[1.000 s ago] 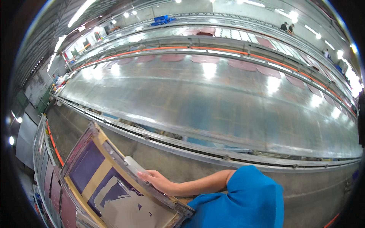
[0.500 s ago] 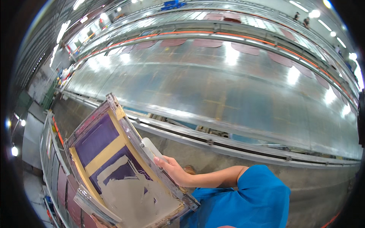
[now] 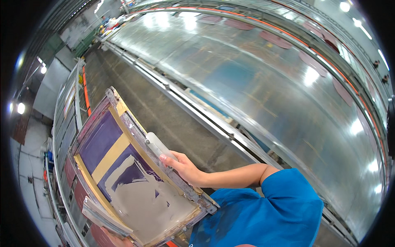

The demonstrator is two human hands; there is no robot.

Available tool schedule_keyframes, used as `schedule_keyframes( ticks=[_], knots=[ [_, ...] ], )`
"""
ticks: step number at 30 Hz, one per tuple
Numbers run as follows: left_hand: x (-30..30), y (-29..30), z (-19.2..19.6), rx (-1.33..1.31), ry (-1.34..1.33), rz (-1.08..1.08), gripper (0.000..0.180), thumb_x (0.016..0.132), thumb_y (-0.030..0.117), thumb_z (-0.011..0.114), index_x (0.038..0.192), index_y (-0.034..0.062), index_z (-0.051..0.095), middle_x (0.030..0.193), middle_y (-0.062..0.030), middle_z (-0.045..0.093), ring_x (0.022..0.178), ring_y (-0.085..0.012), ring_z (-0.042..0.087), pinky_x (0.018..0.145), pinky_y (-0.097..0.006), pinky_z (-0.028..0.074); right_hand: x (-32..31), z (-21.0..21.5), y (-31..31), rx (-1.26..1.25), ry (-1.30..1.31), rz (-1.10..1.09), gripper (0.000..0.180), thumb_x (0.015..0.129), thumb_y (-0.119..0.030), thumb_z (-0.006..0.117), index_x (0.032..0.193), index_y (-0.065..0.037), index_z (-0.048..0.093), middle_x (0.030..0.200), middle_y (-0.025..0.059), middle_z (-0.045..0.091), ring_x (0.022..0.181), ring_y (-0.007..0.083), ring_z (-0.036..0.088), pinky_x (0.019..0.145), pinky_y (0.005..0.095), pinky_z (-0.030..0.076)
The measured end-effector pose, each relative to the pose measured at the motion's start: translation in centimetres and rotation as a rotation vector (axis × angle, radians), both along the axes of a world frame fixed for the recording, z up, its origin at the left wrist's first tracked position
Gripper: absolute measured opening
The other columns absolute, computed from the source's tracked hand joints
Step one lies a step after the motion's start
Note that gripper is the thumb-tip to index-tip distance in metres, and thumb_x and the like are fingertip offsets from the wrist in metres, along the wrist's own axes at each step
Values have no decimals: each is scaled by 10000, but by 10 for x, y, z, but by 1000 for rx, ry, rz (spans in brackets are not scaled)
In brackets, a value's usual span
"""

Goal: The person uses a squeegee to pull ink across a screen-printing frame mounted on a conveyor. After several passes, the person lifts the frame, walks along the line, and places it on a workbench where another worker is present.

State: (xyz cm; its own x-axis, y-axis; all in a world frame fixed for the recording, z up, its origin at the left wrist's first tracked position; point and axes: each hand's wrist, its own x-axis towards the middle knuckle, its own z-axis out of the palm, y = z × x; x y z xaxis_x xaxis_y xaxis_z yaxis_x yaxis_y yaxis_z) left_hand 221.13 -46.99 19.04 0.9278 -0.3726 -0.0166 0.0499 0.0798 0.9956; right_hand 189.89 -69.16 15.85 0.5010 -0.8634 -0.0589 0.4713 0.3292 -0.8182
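Observation:
A screen printing frame point(image 3: 121, 108) is held tilted in front of me, its purple mesh point(image 3: 101, 142) crossed by strips of tan tape. Beige-grey ink point(image 3: 150, 210) covers the near part of the mesh, with streaks running up it. My right hand point(image 3: 185, 166) is closed around a white handle point(image 3: 158, 146) on the frame's right side. At the lower left, my left hand point(image 3: 117, 239) grips the frame's left edge by a pale grey bar point(image 3: 103, 216); most of its fingers are hidden.
A long shiny printing table point(image 3: 247, 82) runs along the right, edged by a metal rail point(image 3: 197, 111). A concrete aisle point(image 3: 135, 86) stretches ahead. On my left stands another rack or table point(image 3: 70, 115) with dark red pieces point(image 3: 80, 193) on it. More dark red pieces line the long table's far side.
My view has swung to the left, so the long table has shifted right and more aisle shows. The frame stays in both hands, its ink pattern much the same.

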Motion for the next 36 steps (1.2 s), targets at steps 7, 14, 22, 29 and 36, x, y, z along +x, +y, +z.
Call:
schedule_keyframes(
  ticks=[7, 14, 22, 29, 36],
  knots=[
    [30, -13, -26, -121, 172, -77, 831, 955, 517, 592, 1546, 22, 281, 1590, -170, 292, 1436, -323, 333, 1189, -437, 262, 0, 13, -24, 25, 48, -32, 445, 993, -450, 590, 1141, -30, 601, 1015, 19, 590, 962, 88, 523, 842, 278, 446],
    [68, -100, -12, -117, 197, -323, 793, 963, 521, 586, 1533, 39, 319, 1582, -148, 321, 1437, -289, 334, 1180, -407, 272, -9, 2, -50, 62, -24, -193, 514, 973, -392, 641, 1303, -9, 549, 1156, 49, 613, 1052, 105, 559, 903, 283, 459],
    [72, -197, 29, -115, 100, -378, 809, 969, 515, 580, 1536, 12, 295, 1596, -142, 294, 1442, -286, 324, 1190, -401, 249, 5, 16, -113, -69, -87, -337, 316, 1024, -390, 551, 1080, -79, 572, 978, -38, 528, 965, 67, 460, 893, 253, 377],
    [126, -213, 11, -134, 36, -340, 805, 961, 516, 597, 1531, 20, 317, 1589, -139, 308, 1443, -280, 320, 1193, -394, 244, 60, 9, -131, -219, -68, -333, 333, 1038, -412, 519, 945, -96, 563, 1009, -20, 520, 1040, 91, 436, 978, 269, 315],
    [214, -176, -25, -229, 98, -356, 735, 980, 478, 586, 1519, 38, 349, 1556, -127, 370, 1417, -267, 368, 1173, -398, 300, 132, -6, -99, -67, -111, -233, 320, 1031, -408, 535, 952, -101, 582, 1039, -8, 547, 1070, 100, 443, 985, 273, 320]
  ],
)
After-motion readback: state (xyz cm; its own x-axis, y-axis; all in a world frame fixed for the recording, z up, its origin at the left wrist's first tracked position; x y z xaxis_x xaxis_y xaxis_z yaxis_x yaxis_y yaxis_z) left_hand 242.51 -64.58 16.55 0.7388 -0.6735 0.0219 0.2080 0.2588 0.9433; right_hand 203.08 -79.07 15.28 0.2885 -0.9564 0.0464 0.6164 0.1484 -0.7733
